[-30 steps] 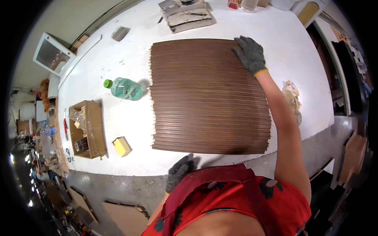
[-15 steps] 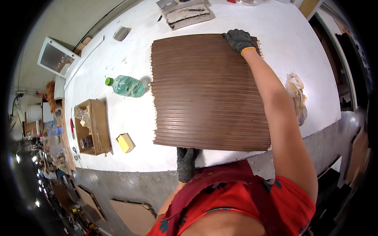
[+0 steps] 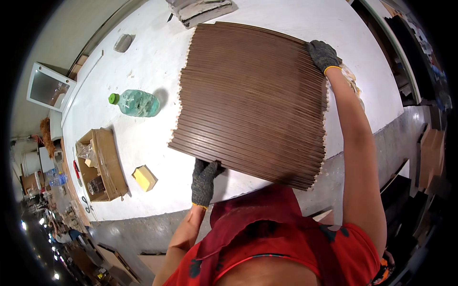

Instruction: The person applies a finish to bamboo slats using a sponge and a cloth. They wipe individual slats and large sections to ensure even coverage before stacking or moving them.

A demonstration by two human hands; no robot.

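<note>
A brown ribbed slat panel (image 3: 253, 100), made of many narrow strips with ragged pale ends along its sides, is turned askew above the white table. My left hand (image 3: 204, 182), in a dark grey knit glove, grips its near edge toward the left, the fingertips hidden under it. At the far right corner my right hand (image 3: 324, 55), gloved alike, is closed over the edge; what its thumb does is hidden.
Left of the panel on the white table (image 3: 157, 181) lie a green-capped bottle (image 3: 139, 103), a yellow block (image 3: 144, 178) and an open cardboard box (image 3: 110, 164). A grey block (image 3: 123, 43) and a whitish stack (image 3: 205, 13) lie farther off. Crumpled plastic (image 3: 349, 76) is partly behind the panel.
The panel has turned clockwise, and its near edge now slants down to the right. My right hand has gone right with the far corner; my left hand has shifted left and away from me.
</note>
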